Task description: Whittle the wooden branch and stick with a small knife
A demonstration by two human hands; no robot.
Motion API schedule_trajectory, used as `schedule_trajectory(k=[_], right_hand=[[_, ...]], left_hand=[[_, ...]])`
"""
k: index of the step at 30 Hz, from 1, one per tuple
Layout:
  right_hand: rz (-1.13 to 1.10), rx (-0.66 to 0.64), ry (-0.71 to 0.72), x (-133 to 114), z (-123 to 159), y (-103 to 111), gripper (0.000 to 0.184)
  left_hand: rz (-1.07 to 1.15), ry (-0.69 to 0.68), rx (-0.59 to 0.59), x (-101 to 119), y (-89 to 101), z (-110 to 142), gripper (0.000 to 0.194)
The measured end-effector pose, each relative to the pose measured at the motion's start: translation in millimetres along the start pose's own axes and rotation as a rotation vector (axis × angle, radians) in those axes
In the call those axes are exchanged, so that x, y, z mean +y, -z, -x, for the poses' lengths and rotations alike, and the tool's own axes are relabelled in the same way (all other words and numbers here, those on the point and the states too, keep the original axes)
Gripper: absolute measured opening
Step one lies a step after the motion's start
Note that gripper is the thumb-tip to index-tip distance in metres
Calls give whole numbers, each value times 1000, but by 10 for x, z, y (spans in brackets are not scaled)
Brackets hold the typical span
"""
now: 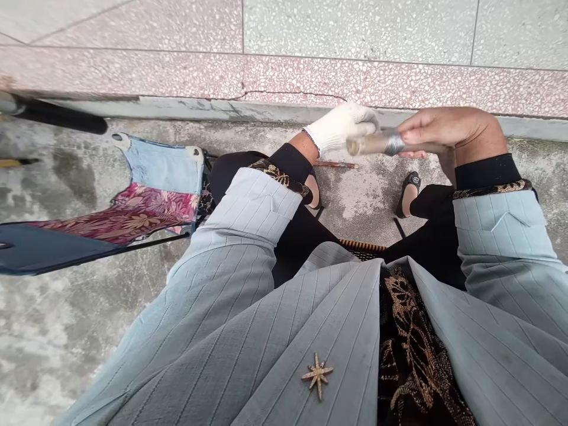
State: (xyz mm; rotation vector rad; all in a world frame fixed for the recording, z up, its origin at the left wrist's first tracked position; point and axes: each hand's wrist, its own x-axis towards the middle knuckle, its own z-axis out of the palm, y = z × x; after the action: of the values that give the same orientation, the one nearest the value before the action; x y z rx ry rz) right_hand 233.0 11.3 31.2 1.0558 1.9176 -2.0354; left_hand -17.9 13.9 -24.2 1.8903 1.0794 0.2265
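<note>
My left hand, in a white glove, is closed around the left end of a short brownish stick-like tool with a metal band. My bare right hand pinches the same tool from the right, fingers pressed on the band. Both hands are held out in front of my knees, above the concrete floor. A thin pencil-like stick lies on the floor just below my left wrist. My feet in dark shoes rest on the floor under the hands.
A folding stool with a blue and pink floral fabric seat stands at my left. A dark pole lies at far left. A speckled terrazzo step runs across the top.
</note>
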Motion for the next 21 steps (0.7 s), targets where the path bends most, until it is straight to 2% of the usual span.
schedule_trajectory(k=[2,4,7,9,11,14,17,19,21], right_hand=[[116,-70,-66,8,-65,-4,56],[237,-69,-145,4,-135,-23,57],[410,26,-272,3,-210,-24,59],[442,127,-308,20,-230,7,58],[395,239,-288,49,-232,46,54],[269,442,-257,83,-210,68,48],[-7,619,-149,75,-160,26,43],[-216,623,-1,53,-106,-8,42],[-297,509,99,27,-46,-22,45]], left_hand=[[-32,-45,4,9,42,0,23],[-55,-72,20,22,70,3,23],[-99,-74,38,37,79,7,20],[-102,-38,66,48,77,16,21],[-63,8,78,61,77,34,25],[33,31,25,77,72,68,28],[169,-21,-54,66,50,93,22],[260,-59,-87,44,32,96,19],[241,-73,-78,13,21,79,16]])
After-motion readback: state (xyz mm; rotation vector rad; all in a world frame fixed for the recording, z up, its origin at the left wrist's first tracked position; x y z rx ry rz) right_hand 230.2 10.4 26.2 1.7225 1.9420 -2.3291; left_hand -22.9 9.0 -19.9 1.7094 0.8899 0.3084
